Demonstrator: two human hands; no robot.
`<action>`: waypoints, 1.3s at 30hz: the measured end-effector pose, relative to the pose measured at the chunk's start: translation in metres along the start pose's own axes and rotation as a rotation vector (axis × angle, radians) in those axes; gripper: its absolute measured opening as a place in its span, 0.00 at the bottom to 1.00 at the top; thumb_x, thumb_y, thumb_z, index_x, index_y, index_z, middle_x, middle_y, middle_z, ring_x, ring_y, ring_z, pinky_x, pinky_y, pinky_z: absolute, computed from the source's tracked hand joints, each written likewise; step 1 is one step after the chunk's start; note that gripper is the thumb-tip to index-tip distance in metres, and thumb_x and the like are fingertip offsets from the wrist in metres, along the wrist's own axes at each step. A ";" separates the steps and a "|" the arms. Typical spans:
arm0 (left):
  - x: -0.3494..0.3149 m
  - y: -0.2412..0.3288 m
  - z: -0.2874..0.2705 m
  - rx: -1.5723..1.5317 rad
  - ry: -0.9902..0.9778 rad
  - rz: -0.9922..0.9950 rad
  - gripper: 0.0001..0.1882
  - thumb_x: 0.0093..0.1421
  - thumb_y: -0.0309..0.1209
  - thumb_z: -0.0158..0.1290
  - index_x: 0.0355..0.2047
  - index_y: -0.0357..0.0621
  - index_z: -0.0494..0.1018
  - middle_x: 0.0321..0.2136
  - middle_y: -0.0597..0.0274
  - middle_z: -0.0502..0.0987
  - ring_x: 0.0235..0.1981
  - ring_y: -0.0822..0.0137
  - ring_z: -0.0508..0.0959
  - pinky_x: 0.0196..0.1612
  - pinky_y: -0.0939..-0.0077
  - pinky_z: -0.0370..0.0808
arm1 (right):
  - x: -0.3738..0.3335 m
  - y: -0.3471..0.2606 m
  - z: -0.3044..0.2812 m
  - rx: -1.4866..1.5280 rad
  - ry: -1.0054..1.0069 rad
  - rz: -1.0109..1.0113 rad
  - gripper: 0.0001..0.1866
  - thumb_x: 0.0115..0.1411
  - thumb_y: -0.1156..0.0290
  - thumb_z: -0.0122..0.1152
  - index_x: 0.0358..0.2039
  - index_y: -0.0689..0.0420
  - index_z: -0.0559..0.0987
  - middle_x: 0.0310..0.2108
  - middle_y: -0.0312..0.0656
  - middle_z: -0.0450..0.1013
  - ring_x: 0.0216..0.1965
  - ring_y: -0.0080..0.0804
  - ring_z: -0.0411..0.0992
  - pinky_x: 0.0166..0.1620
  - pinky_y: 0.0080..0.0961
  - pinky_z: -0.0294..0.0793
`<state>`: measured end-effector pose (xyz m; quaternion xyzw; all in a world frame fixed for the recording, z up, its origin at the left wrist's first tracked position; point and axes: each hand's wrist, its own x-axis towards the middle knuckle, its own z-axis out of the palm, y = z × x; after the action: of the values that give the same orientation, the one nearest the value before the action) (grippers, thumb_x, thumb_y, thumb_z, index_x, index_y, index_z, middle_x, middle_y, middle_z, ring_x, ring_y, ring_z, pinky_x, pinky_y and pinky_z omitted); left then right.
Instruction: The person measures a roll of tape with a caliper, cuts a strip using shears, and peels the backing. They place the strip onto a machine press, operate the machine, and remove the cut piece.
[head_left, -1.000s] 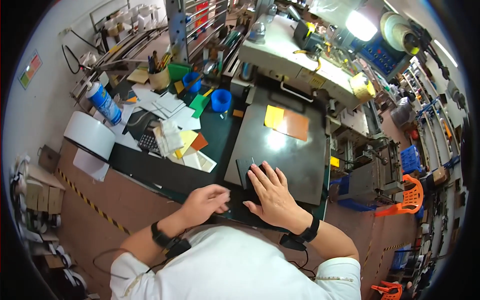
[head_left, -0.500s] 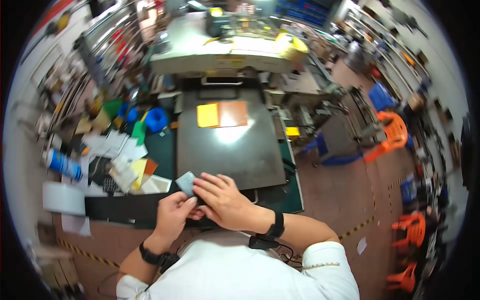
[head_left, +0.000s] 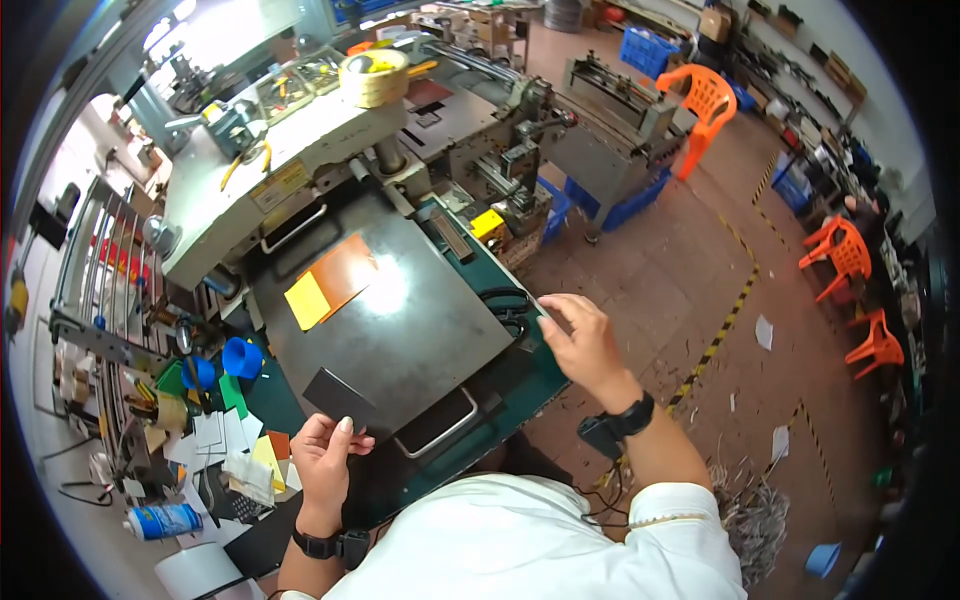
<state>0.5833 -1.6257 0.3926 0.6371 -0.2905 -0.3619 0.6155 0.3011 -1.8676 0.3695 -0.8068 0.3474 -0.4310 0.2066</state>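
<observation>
My left hand [head_left: 328, 455] is closed around the lower edge of a small dark grey rectangular sheet [head_left: 338, 396], pinched between thumb and fingers. The sheet is held tilted over the near left corner of a flat metal plate [head_left: 400, 335]. Well to the right, my right hand [head_left: 585, 345] hovers by the right edge of the green bench top, its thumb and fingers bent and slightly apart. No held thing shows in it. On the plate lie a yellow square [head_left: 307, 301] and an orange-brown sheet [head_left: 344, 270], side by side and apart from both hands.
A pale press machine [head_left: 330, 150] stands behind the plate. Blue round cups [head_left: 242, 357], paper scraps and a blue spray can [head_left: 163, 521] crowd the left side. Metal handles [head_left: 440, 425] stick out from the plate. An orange chair [head_left: 700, 105] stands beyond, right.
My hands have parted: the right moved off to the right, while the left keeps the sheet. Its visible face looked light grey before and is dark now. The view has turned right.
</observation>
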 end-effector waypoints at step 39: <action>0.007 -0.002 0.032 0.113 0.483 -0.065 0.07 0.66 0.28 0.54 0.31 0.40 0.72 0.26 0.58 0.80 0.21 0.70 0.82 0.18 0.81 0.76 | 0.290 0.127 -0.101 -0.084 -0.368 -0.166 0.18 0.55 0.62 0.70 0.44 0.57 0.83 0.40 0.49 0.80 0.40 0.41 0.79 0.44 0.33 0.79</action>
<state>0.5609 -1.6495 0.3907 0.7473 -0.1340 -0.2017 0.6188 0.2806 -2.1708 0.5041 -0.9057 0.2536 -0.2772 0.1966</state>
